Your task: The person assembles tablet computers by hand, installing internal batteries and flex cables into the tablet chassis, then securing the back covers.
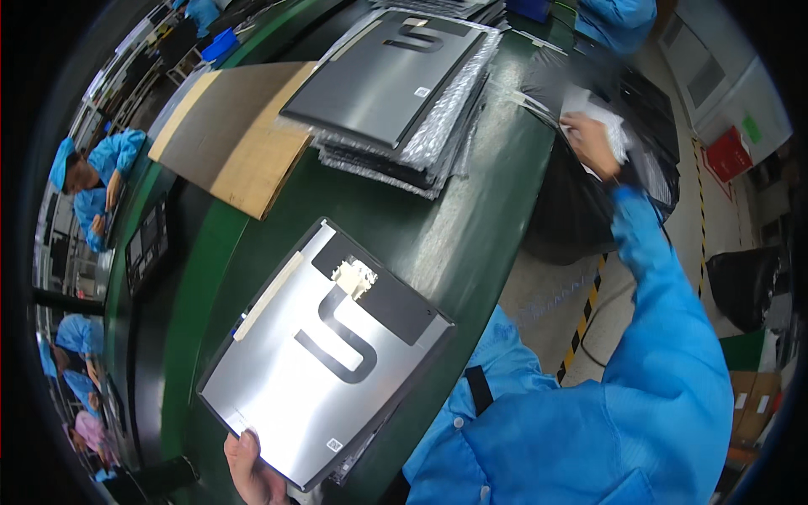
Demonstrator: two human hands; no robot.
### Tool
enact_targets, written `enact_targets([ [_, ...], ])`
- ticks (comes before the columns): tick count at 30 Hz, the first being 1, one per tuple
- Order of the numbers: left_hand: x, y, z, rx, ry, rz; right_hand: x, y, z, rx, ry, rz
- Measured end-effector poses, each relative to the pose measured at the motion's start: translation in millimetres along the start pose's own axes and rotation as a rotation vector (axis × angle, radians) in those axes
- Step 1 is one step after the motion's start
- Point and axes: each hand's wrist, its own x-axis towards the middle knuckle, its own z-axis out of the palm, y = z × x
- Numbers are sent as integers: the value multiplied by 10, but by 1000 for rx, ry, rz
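Observation:
A flat silver panel (278, 383) with a black end patch and a dark S-shaped strip lies at an angle on the green bench, over other thin sheets. My left hand (251, 471) grips its near left corner, thumb on top and the other fingers hidden beneath. Torn pale tape (354, 278) shows on the black patch, and a cream strip (271, 295) runs along the left edge. Off the bench's right side, my right hand (593, 145) is closed, fingers curled over a crumpled white sheet (610, 126) at the mouth of a black plastic bag (572, 210).
Beyond the panel stands a stack of similar panels (379, 80) layered with bubble wrap (450, 105). Left of it lies a cardboard sheet (240, 126). A dark device (147, 244) rests farther left on the green bench (471, 244). Co-workers in blue sit across and at the far end.

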Motion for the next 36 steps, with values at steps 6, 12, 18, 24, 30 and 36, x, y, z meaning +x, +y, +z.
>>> enact_targets([
  [6,-266,-120,-59,-101,4,-56,-148,-2497,-2163,1509,-447,682],
  [12,-441,-392,-333,1,-60,-218,-474,-3922,-2415,1898,-1165,880],
  [18,-480,-629,-417,59,202,-120,-509,-4099,-2283,1811,-1504,855],
  [24,-425,-544,-364,358,434,224,-426,-4043,-2177,1773,-1739,790],
  [30,-258,-433,-68,1320,-461,648,-311,-4141,-2198,1687,-1836,753],
  [36,84,-428,270,1099,-669,660,-307,-4140,-2185,1745,-1879,822],
])
